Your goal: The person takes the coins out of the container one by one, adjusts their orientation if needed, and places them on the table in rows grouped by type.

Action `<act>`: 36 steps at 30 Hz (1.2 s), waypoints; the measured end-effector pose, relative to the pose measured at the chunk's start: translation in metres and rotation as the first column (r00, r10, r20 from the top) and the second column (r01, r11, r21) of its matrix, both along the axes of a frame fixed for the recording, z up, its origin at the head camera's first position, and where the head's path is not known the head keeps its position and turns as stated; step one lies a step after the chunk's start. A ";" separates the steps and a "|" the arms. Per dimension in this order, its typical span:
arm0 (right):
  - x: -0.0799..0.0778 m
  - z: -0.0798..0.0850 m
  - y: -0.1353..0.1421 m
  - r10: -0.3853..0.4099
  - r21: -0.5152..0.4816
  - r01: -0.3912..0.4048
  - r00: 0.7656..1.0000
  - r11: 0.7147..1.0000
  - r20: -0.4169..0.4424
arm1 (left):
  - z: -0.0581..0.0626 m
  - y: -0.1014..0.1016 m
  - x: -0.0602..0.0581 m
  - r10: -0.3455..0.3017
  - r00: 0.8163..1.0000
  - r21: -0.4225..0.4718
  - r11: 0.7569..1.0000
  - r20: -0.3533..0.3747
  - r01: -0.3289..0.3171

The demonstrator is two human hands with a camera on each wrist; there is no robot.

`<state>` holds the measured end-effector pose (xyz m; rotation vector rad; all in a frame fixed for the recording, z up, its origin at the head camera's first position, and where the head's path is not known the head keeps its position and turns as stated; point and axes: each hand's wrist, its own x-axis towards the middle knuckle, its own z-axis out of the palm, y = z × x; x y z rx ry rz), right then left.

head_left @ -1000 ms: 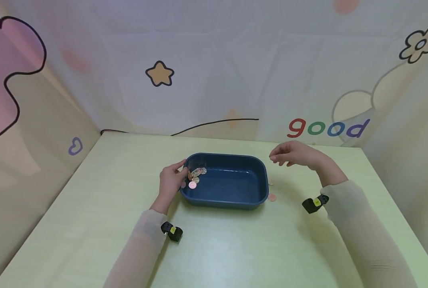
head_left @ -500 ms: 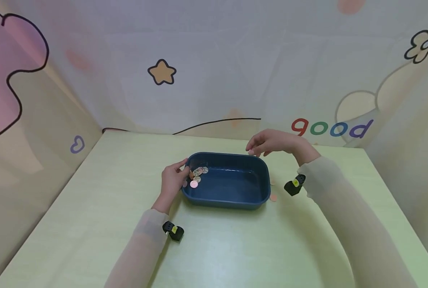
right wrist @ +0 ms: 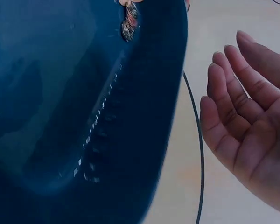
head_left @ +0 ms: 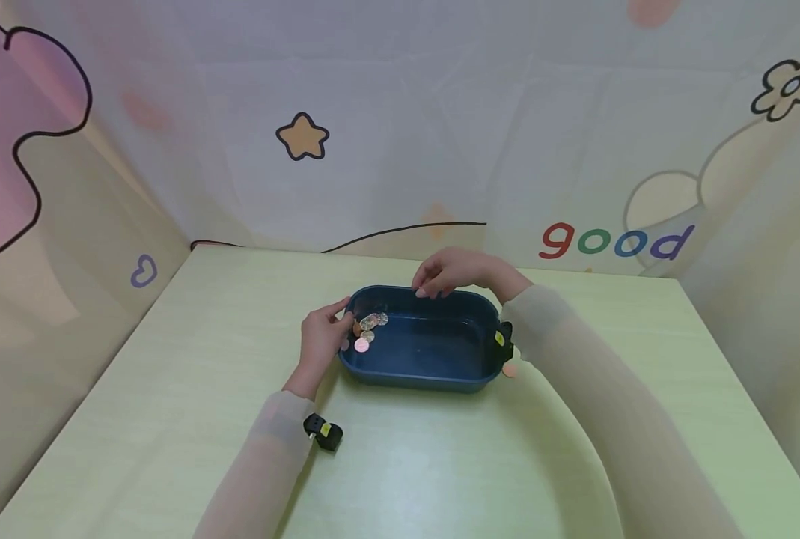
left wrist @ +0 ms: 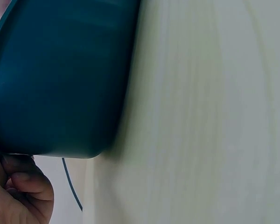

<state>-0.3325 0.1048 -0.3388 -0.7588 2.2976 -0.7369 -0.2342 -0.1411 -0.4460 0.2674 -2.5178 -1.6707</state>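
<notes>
A dark blue rectangular basin (head_left: 433,352) with rounded corners sits on the table. My left hand (head_left: 319,337) grips its left end, thumb at the rim; in the left wrist view curled fingers (left wrist: 32,186) show right against the basin's end. Inside the basin, close to that hand, lie several shiny coin-like discs (head_left: 368,322), one pinkish (head_left: 361,345). Above the basin's far rim is my right hand (head_left: 456,269), palm down, fingers loosely bent. Seen in the right wrist view, that hand (right wrist: 256,116) holds nothing visible and stands apart from the basin wall.
A pale orange disc (head_left: 510,370) lies on the light green table (head_left: 400,464) by the basin's near right corner, close to my right sleeve (head_left: 575,359). Behind the table hangs a printed cloth (head_left: 400,135). Black wrist cameras sit on both cuffs.
My right hand has moved left from beyond the basin's right side to over its far rim. A small disc on the right is now hidden by that arm. The left hand has stayed put.
</notes>
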 end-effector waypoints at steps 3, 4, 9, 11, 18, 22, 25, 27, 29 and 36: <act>-0.001 -0.005 -0.009 0.002 -0.004 -0.002 1.000 1.000 -0.019 | 0.000 0.000 0.000 -0.003 1.000 -0.007 1.000 0.006 0.003; -0.001 -0.007 -0.011 0.005 -0.005 -0.005 1.000 1.000 -0.025 | 0.000 0.000 0.000 -0.003 1.000 -0.007 1.000 0.007 0.003; -0.003 -0.018 -0.026 0.015 0.000 -0.015 0.999 1.000 -0.048 | -0.001 0.001 0.000 -0.002 1.000 -0.019 1.000 0.007 0.002; -0.003 -0.023 -0.033 0.015 -0.006 -0.015 0.999 1.000 -0.045 | -0.001 0.000 0.000 -0.003 1.000 -0.022 1.000 0.005 0.003; -0.002 -0.038 -0.056 0.013 -0.031 -0.014 0.999 0.999 -0.038 | -0.001 -0.002 0.000 -0.008 1.000 -0.017 1.000 -0.001 0.008; 0.000 -0.039 -0.066 0.010 -0.030 -0.011 0.999 0.999 -0.051 | 0.000 -0.004 -0.001 -0.009 1.000 -0.024 1.000 -0.006 0.009; 0.001 -0.042 -0.073 0.029 -0.015 -0.030 0.998 0.999 -0.053 | 0.001 -0.004 0.000 -0.005 1.000 -0.025 1.000 0.002 0.005; 0.002 -0.044 -0.076 0.039 -0.010 -0.040 0.999 0.999 -0.036 | 0.001 -0.004 0.000 -0.003 1.000 -0.019 1.000 0.012 0.003; 0.002 -0.047 -0.078 0.045 -0.007 -0.045 0.999 0.999 -0.017 | 0.001 -0.003 0.000 -0.005 1.000 -0.015 1.000 0.017 0.005; -0.001 -0.056 -0.084 0.046 0.025 -0.046 0.999 0.999 0.014 | -0.001 -0.003 -0.002 -0.015 1.000 -0.026 1.000 0.004 0.016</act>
